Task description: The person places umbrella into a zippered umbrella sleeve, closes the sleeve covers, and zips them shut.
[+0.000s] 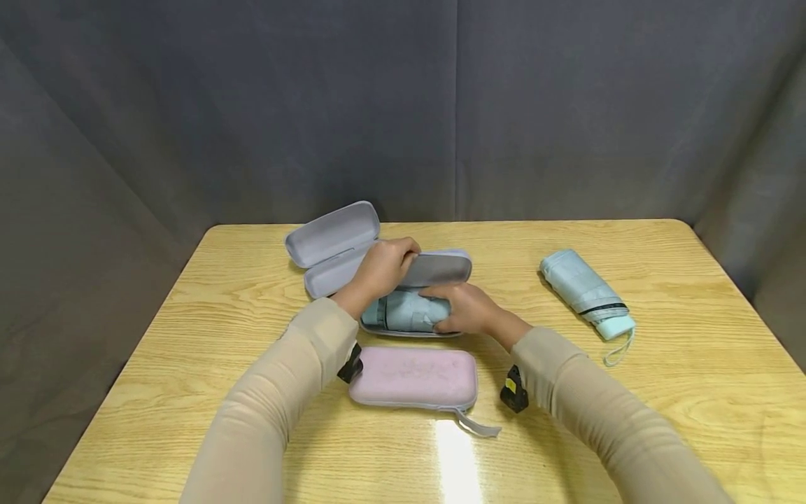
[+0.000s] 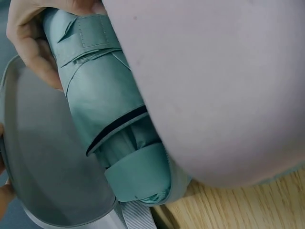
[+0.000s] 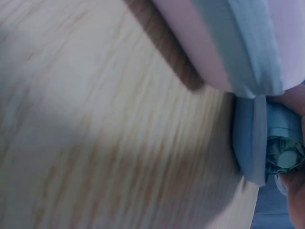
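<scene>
A folded light-blue umbrella [image 1: 409, 311] with a dark band lies lengthwise in an open grey zip case [image 1: 441, 269] at the table's middle. My left hand [image 1: 385, 267] holds the upper edge of this case's raised lid [image 2: 52, 148]. Over the umbrella's right end, my right hand [image 1: 466, 308] grips it, thumb on the near side and fingers across the top. The left wrist view shows the umbrella's handle end [image 2: 140, 174] at the case's other end. In the right wrist view, the umbrella's gathered tip [image 3: 286, 155] sits beside the thumb.
A closed pink zip case [image 1: 412, 376] with a grey strap lies just in front, beneath my wrists. Behind my left hand stands another open grey case [image 1: 334, 238]. A second folded light-blue umbrella [image 1: 582, 290] with a wrist loop lies on the right of the wooden table [image 1: 208, 392].
</scene>
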The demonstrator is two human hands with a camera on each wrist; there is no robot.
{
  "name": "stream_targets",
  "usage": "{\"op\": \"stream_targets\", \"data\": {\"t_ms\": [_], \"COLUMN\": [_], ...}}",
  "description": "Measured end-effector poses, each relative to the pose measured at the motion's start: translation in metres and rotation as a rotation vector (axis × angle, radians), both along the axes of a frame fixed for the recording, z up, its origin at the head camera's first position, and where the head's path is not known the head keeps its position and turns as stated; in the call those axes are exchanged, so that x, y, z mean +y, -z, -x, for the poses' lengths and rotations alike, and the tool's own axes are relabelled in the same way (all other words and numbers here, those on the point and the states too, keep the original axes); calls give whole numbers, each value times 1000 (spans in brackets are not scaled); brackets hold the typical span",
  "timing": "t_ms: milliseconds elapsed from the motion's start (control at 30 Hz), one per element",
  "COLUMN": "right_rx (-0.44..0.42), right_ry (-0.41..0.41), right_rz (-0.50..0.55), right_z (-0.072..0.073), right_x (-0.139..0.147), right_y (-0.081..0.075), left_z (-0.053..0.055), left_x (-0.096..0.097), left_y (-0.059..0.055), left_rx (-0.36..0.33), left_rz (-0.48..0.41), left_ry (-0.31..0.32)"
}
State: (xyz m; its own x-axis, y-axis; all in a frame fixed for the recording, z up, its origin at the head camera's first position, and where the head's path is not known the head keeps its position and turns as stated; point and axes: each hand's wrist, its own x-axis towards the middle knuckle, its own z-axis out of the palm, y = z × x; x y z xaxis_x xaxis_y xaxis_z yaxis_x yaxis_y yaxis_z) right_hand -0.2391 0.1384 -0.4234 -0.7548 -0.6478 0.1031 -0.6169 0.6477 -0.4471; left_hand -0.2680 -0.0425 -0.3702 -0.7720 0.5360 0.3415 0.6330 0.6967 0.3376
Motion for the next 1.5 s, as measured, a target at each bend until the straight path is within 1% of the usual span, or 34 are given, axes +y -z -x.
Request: {"op": "stream_targets", "data": {"t_ms": [67, 167, 300, 367, 467, 600, 667, 733, 833, 867, 1000, 1100, 1167, 1233, 1300, 1400, 1500], "right_rx": [-6, -7, 23, 32, 23, -5, -13, -25, -93, -123, -250, -300, -316, -332, -364, -431, -494], "right_ry": [1, -1, 4, 21, 59, 90, 87, 89, 103, 113, 165, 237, 305, 378, 423, 442, 424], "right_rz": [25, 49, 18, 12, 30, 98, 135, 160, 222, 243, 350, 437, 496, 548, 609, 685, 711], "right_z": [1, 3, 3, 2, 0, -1, 0, 0, -1, -1, -1, 0, 0, 2, 3, 5, 6], "right_x": [0, 2, 5, 8, 15, 24, 28, 32, 36, 38, 42, 44, 45, 45, 43, 40, 36], "right_y": [2, 6, 7, 7, 8, 11, 11, 11, 10, 10, 7, 4, 0, -2, -5, -6, -8], "left_z": [0, 0, 0, -1, -2, -2, -2, -2, -3, -4, -7, -10, -11, -13, -15, -18, -21], "left_x": [0, -1, -2, -4, -8, -18, -24, -29, -36, -38, -46, -51, -54, -56, -57, -58, -59], "left_y": [0, 1, 2, 3, 3, 6, 8, 10, 14, 16, 20, 22, 23, 24, 24, 24, 23], "left_rx": [6, 33, 73, 61, -15, -117, -140, -152, -186, -208, -304, -361, -395, -417, -433, -447, -483], "left_rz": [1, 6, 35, 42, 24, -34, -73, -116, -178, -201, -296, -364, -400, -425, -442, -451, -454], "left_ry": [2, 11, 37, 37, 1, -65, -77, -69, -56, -58, -97, -124, -134, -144, -151, -156, -163]}}
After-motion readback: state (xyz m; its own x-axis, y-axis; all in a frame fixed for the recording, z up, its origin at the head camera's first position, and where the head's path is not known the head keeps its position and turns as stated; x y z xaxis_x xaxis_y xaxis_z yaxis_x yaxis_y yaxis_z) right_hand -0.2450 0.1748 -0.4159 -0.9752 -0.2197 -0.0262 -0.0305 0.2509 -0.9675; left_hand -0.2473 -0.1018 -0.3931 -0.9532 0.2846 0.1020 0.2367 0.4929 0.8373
